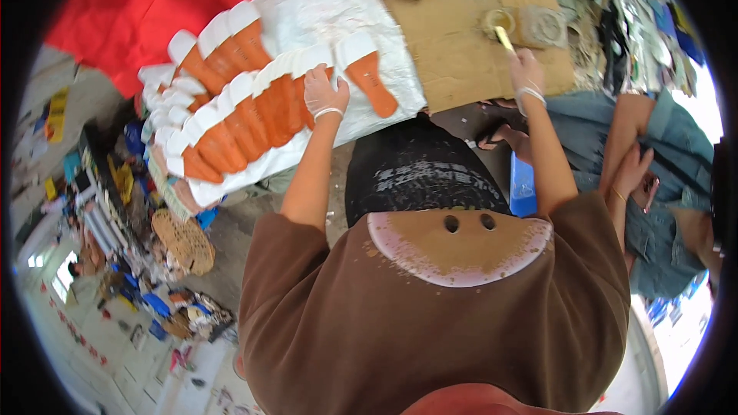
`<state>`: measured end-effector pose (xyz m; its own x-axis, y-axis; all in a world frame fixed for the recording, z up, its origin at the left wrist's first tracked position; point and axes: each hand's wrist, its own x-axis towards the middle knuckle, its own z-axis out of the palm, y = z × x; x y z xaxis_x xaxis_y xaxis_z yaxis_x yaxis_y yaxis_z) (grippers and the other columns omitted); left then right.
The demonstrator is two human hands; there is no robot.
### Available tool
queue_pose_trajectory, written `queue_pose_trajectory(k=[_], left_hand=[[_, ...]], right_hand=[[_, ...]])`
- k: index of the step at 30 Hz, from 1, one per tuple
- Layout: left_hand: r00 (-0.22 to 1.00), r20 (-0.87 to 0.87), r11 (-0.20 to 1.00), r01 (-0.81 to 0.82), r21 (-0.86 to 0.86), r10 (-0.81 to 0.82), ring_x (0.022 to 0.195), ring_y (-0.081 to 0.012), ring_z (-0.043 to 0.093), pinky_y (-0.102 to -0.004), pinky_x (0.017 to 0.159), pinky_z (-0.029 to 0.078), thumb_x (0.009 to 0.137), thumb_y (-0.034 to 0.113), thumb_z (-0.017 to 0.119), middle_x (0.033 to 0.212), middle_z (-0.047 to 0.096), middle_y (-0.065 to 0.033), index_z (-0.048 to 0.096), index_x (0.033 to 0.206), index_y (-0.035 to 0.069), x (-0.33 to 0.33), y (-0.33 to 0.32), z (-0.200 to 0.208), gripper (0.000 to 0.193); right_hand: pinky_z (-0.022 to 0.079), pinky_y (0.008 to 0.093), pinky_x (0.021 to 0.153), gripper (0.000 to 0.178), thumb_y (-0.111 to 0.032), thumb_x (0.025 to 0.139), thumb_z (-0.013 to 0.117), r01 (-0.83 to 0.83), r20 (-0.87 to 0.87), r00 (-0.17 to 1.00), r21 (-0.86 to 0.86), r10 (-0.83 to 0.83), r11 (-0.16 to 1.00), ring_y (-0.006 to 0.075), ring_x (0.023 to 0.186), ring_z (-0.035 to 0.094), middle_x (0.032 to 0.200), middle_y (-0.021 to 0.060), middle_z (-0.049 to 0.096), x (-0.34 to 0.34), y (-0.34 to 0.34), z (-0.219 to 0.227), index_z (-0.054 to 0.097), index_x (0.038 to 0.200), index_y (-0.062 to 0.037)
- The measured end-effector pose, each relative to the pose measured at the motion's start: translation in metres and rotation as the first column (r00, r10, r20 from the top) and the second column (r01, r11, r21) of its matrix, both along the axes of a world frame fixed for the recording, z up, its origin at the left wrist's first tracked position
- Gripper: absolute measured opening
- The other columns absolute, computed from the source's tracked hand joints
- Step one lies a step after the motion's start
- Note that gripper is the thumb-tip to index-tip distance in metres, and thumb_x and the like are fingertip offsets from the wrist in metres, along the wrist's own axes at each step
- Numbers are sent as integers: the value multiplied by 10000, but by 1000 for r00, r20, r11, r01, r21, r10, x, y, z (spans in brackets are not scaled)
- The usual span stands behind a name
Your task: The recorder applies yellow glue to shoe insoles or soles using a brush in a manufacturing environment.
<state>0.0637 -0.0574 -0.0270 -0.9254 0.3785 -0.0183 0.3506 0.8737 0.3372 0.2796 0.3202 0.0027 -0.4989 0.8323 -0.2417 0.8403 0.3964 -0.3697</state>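
Presently, through the head view, I see the left hand [325, 92] resting at the right end of the front row of brown-and-white pieces [257, 115]. These pieces are flat, shaped like a sole, and they lie overlapping on a white sheet [323, 0], with their white ends away from the person. The left fingers are somewhat bent over the end piece, but I cannot tell whether they pinch it or only press upon it. One single piece [373, 83] lies just beside this hand, on its right, apart from the row. The right hand [527, 73] has its fingers closed around a pale-handled brush [503, 37], which reaches to the mouth of a small round container [498, 20] on the brown cardboard [446, 46]; whether its tip is wet, I cannot see. Both hands wear what look like thin whitish gloves [532, 94]. By my judgement, each piece should be light, thin and flexible, not fragile, but easy to bend or to crease. Because of the overlapping, pulling one may drag its neighbour, so I would hold it by the side edges near the brown narrow end, and lift gently. If the white end is sticky, which I cannot confirm, the gloved fingertips could cling there.
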Motion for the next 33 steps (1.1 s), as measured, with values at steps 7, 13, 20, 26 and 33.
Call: queue_pose_trajectory(k=[7,13,20,26,33], left_hand=[[972,-7,947,227,-229,-234,1112,-295,542,-410,937,443,758,489,721,1190,567,-124,516,1265,41,-20,92,6,707],[969,175,843,237,-483,-172,1140,-269,529,-416,940,445,738,528,740,1182,571,-104,550,1203,73,-40,113,-1,678],[973,-18,930,216,-298,-232,1164,-294,512,-417,925,456,721,401,785,1221,555,-90,562,1171,128,-28,95,0,572],[990,14,990,139,15,-139,1045,-323,604,-425,800,507,805,331,722,1206,574,-98,521,1213,151,3,92,18,490],[919,324,923,96,373,-226,884,-308,667,-392,781,511,906,254,616,964,682,-113,599,1152,74,-22,75,46,306]], right_hand=[[504,526,769,299,-347,931,534,26,54,998,167,-36,986,426,925,641,969,236,663,-39,15,-30,527,975,-51],[495,453,734,304,-334,924,586,88,20,996,35,-89,995,364,853,658,881,210,658,-37,8,-48,562,970,-35],[473,333,724,370,-392,911,617,288,-330,855,-340,-400,896,202,752,596,822,109,655,-12,9,-39,624,962,-25],[422,297,624,348,-385,927,604,202,-404,824,-447,-398,871,128,647,484,789,21,612,6,5,-43,632,990,-44],[300,194,527,440,-463,964,520,-236,-330,878,-929,-347,287,30,597,383,741,-35,564,10,-37,37,635,1033,-44]])
